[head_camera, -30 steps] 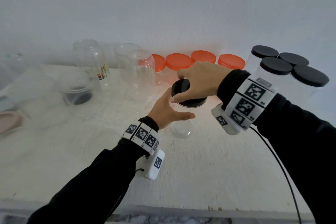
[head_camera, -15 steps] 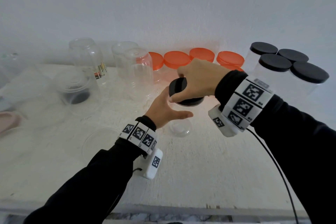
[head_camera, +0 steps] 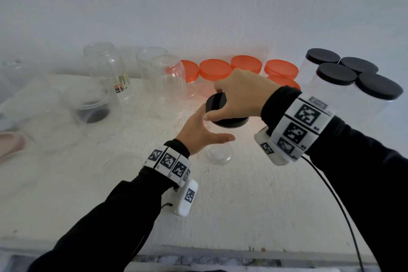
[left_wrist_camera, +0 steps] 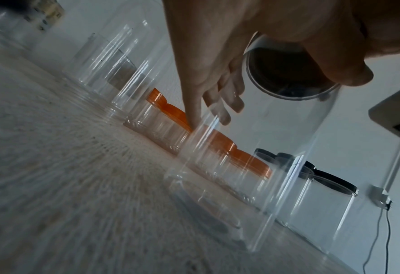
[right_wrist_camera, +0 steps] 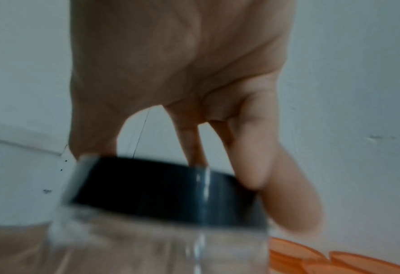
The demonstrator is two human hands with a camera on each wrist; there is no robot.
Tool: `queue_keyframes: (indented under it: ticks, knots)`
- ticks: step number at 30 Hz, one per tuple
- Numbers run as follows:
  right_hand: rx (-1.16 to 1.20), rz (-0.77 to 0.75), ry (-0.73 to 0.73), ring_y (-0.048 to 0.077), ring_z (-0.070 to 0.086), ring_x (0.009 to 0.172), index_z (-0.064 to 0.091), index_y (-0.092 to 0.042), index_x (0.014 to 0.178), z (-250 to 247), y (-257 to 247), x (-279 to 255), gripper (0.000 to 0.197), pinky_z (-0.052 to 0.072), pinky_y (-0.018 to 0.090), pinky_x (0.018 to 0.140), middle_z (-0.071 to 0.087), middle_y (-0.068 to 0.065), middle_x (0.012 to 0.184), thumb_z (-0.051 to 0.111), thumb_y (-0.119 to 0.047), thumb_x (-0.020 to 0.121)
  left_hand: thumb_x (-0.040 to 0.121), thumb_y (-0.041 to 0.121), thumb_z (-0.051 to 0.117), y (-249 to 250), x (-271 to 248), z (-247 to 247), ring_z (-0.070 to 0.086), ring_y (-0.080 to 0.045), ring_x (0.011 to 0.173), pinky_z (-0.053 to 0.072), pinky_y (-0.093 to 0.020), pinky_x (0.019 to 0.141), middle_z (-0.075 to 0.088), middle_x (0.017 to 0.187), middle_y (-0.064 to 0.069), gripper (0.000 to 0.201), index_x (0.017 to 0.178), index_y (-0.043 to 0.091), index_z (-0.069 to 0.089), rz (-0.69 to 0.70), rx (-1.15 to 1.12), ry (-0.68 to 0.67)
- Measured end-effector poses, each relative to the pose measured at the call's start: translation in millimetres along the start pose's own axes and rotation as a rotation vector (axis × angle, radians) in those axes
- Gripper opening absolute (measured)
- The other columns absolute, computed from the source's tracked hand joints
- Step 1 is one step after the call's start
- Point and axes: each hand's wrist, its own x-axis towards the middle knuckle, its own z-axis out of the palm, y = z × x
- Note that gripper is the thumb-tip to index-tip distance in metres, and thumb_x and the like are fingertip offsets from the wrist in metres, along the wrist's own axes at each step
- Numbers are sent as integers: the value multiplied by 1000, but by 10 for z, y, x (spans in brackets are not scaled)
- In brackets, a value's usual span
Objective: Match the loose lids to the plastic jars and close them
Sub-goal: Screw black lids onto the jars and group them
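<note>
White wall behind; pale tabletop (head_camera: pixel 231 205) carrying clear jars. Item in hand: clear plastic jar (head_camera: pixel 218 154), mid-tabletop, upright. Left hand (head_camera: pixel 198 132) curls round its wall, thumb in front. Right hand (head_camera: pixel 240 93) grips the black lid (head_camera: pixel 227 117) from above, fingertips on the rim; lid sits on the jar mouth. Handling, judged: light, thin-walled, slick, liable to flex if squeezed; hold the body low and firm, turn the lid by its edge. Orange-lidded jars (head_camera: pixel 215 68) just behind; black-lidded jars (head_camera: pixel 335 73) far right. Thread engagement hidden under the right hand. Right wrist view blurred; open jars at left faint.
</note>
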Motion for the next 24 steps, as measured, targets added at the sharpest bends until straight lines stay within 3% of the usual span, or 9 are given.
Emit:
queue_keyframes:
  ticks: [3, 6, 9, 12, 14, 17, 20, 22, 24]
  knots:
    - [-64, -17, -68, 17, 56, 83, 51, -24, 123, -16, 68, -28, 71, 44, 25, 61, 59, -1, 96, 45, -75, 75, 57, 30, 87, 2, -6, 0, 50, -3, 113, 36, -19, 92, 57, 117, 14, 85, 131, 23, 43, 6, -10, -7]
    - [168, -135, -341, 18, 44, 114, 31, -42, 138, -126, 151, -74, 70, 44, 33, 91, 39, -4, 130, 66, -48, 78, 48, 49, 80, 20, -13, 6, 51, -3, 114, 40, -19, 94, 58, 120, 10, 92, 129, 25, 44, 17, -2, -10]
    - [219, -147, -286, 16, 44, 104, 42, -41, 131, -130, 145, -61, 66, 42, 26, 79, 42, -7, 112, 73, -36, 73, 48, 48, 81, 25, -12, 9, 51, -1, 111, 40, -17, 91, 58, 117, 10, 89, 126, 24, 45, 16, 20, -3]
    - [148, -37, -102, 14, 48, 80, 52, -26, 121, -46, 49, -50, 57, 37, 19, 57, 42, -13, 80, 65, -55, 75, 57, 32, 86, 13, 0, 17, 52, -4, 111, 39, -16, 89, 58, 118, 11, 85, 130, 23, 43, 12, 25, 6]
    - [84, 28, 17, 14, 50, 68, 55, -17, 113, 34, -8, -50, 63, 37, 22, 53, 46, -7, 72, 54, -68, 76, 61, 25, 85, 18, 0, 23, 50, -6, 111, 36, -12, 89, 57, 115, 14, 83, 131, 23, 42, 9, 21, 17]
    - [-47, 35, -9, 18, 55, 77, 51, -20, 121, 52, 38, -58, 76, 41, 26, 58, 57, 0, 88, 42, -78, 74, 58, 31, 87, 18, 0, 23, 50, -6, 113, 36, -12, 89, 56, 117, 14, 89, 133, 24, 40, 18, 11, 6]
    - [68, -56, -263, 19, 48, 105, 25, -37, 142, -66, 159, -81, 80, 46, 33, 82, 42, -1, 127, 57, -65, 75, 48, 48, 81, 28, -12, 19, 51, -3, 114, 38, -15, 90, 58, 120, 12, 93, 130, 29, 42, 21, 12, -1]
    - [205, -122, -347, 18, 44, 111, 26, -41, 141, -135, 178, -99, 79, 44, 34, 91, 38, -3, 126, 71, -43, 76, 47, 52, 77, 39, -20, 24, 51, -4, 114, 39, -20, 94, 58, 119, 11, 90, 127, 29, 43, 23, 15, 0]
    - [244, -121, -286, 17, 47, 103, 40, -38, 134, -124, 161, -94, 69, 44, 27, 79, 44, -8, 105, 74, -36, 73, 47, 53, 77, 50, -25, 31, 51, -5, 113, 40, -21, 94, 58, 118, 10, 90, 127, 28, 44, 23, 29, -1]
